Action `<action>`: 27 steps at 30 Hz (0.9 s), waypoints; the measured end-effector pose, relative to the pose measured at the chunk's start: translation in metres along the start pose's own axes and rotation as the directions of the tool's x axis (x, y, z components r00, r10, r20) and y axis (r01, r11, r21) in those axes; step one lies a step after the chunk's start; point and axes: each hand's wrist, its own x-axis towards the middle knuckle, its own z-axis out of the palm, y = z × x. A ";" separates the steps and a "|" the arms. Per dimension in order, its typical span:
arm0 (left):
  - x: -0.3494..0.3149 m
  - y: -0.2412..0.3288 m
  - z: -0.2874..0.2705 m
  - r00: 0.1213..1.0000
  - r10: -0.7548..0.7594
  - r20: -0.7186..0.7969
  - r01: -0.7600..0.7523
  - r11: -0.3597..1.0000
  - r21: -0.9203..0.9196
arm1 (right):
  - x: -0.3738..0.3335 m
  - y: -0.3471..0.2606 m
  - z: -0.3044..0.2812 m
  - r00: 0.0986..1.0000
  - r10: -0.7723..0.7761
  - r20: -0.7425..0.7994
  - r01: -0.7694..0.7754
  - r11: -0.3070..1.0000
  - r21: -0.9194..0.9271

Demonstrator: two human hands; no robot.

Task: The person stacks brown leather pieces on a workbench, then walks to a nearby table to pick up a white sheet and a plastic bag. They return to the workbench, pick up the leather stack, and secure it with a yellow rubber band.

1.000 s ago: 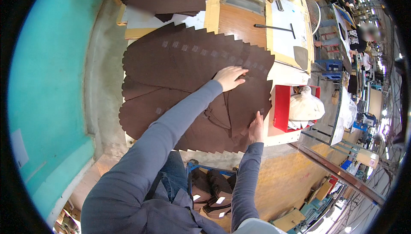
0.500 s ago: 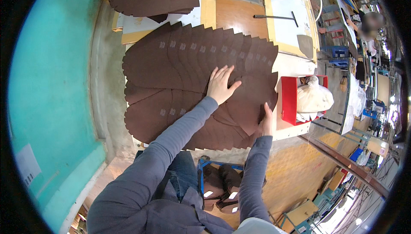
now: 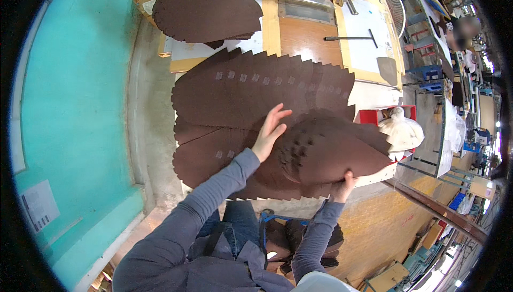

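Left fingers (image 3: 271, 121) spread | right fingers (image 3: 350, 178) gripping curved, jagged-edged brown sheet (image 3: 342, 150) | matte fanned sheets (image 3: 251, 97) beneath

The right grip (image 3: 344, 187) is holding a curved brown panel (image 3: 342, 153) by its edge. The left grip (image 3: 269, 136) is extending spread fingers over overlapping brown panels (image 3: 256, 97) lying on the table (image 3: 375, 95).

Here's a turquoise wall (image 3: 80, 105) sweeping down the left side, a pale desk (image 3: 368, 96) across the centre, yellowish floor (image 3: 374, 228) spreading lower right, bright lamps (image 3: 458, 283) dotting the right side!
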 end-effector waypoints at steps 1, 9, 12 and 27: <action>-0.009 0.009 0.008 0.998 -0.053 0.022 0.055 0.986 -0.155 | -0.006 0.000 0.006 0.999 -0.048 -0.017 0.048 0.999 0.015; -0.038 0.063 0.060 0.996 0.074 0.058 -0.067 0.991 -0.113 | 0.020 0.032 0.028 0.985 0.125 0.115 -0.143 0.977 0.159; -0.027 0.085 0.048 0.982 0.085 -0.168 -0.116 0.976 -0.186 | 0.012 0.032 0.056 0.975 0.147 0.166 -0.179 0.964 0.198; 0.076 0.220 -0.128 0.519 0.449 -0.728 -0.695 0.717 -0.054 | 0.093 -0.029 0.411 0.837 -0.230 0.496 0.420 0.852 -0.313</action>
